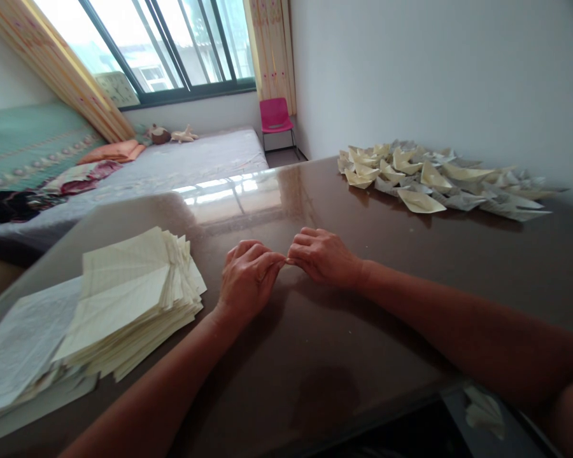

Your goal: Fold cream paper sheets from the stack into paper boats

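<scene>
A left hand (248,273) and a right hand (323,256) met over a glossy brown tabletop (363,350), mid-frame.

Both were closed, fingertips pinched together on a pale sliver (287,261), apparently paper and mostly hidden by the fingers, at the center of the frame. A stack of creased cream sheets (124,289) lay at lower left, near the left forearm, while folded paper boats (421,201) crowded the upper right beside a white wall (434,70). A pink chair (275,114) stood at top center, next to a bed (210,151).
</scene>
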Motion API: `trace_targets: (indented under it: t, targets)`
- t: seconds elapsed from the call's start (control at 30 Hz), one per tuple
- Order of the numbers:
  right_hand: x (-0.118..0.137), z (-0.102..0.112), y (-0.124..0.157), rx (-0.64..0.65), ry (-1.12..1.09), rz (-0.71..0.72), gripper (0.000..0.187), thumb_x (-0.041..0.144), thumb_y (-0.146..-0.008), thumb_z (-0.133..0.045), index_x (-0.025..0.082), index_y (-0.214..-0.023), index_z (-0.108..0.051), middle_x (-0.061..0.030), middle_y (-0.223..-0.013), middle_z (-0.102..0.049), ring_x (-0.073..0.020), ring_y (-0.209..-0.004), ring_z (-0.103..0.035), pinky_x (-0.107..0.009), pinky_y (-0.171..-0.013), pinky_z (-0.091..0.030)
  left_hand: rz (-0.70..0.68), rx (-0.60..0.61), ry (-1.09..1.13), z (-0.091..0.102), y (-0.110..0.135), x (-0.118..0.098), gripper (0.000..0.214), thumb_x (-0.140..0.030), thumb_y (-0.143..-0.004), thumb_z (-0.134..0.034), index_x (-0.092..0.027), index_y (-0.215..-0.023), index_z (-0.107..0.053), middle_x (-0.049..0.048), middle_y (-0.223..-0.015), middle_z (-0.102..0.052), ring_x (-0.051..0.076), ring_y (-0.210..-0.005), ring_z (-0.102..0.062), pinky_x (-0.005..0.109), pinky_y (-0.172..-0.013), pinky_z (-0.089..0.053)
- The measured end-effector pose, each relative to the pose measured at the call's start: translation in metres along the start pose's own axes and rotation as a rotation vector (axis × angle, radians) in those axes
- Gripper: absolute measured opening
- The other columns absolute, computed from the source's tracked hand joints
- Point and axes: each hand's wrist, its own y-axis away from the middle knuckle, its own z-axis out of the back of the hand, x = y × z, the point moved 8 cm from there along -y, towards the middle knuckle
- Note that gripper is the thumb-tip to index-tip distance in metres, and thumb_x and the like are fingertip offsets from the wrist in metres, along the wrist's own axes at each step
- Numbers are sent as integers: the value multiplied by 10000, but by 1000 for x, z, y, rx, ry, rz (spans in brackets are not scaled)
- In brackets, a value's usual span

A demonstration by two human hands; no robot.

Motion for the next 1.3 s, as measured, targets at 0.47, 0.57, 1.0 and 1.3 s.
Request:
trace_targets:
  t: [0.47, 0.57, 1.0, 1.3]
  targets:
    - [-73, -16, 8, -41, -482, -359, 239, 340, -867, -564, 147, -836, -701, -35, -806, -662, -131, -707, -560, -237, -660, -395, 346, -206, 239, 5, 4, 59, 338, -389, -943, -434, -183, -1170, -575, 85, -1145, -620, 212, -1095, -546, 389, -967, -422]
    - [-93, -26, 12, 8, -609, -440, 281, 389, -829, -590, 139, -854, -715, -24, -768, -685, -148, -709, -579, -245, -662, -414, 467, -144, 360, -13, 9, 81, 358, -444, -878, -534, -166, -1088, -617, 90, -1081, -654, 217, -1041, -584, 386, -912, -462]
    - [-73, -10, 9, -119, -459, -340, 468, 484, -759, -689, 170, -1105, -659, -92, -1030, -659, -180, -758, -591, -297, -651, -482, 522, -4, 603, -22, 9, 61, 292, -412, -825, -590, -136, -761, -666, -8, -670, -599, 114, -650, -509, 204, -596, -401]
    - [-13, 7, 5, -176, -299, -55, 182, 314, -904, -578, 243, -1060, -639, -30, -970, -701, -195, -930, -609, -342, -858, -445, 435, 88, 649, -28, 6, 31, 286, -384, -846, -566, -136, -723, -637, -15, -656, -552, 95, -622, -461, 190, -565, -377]
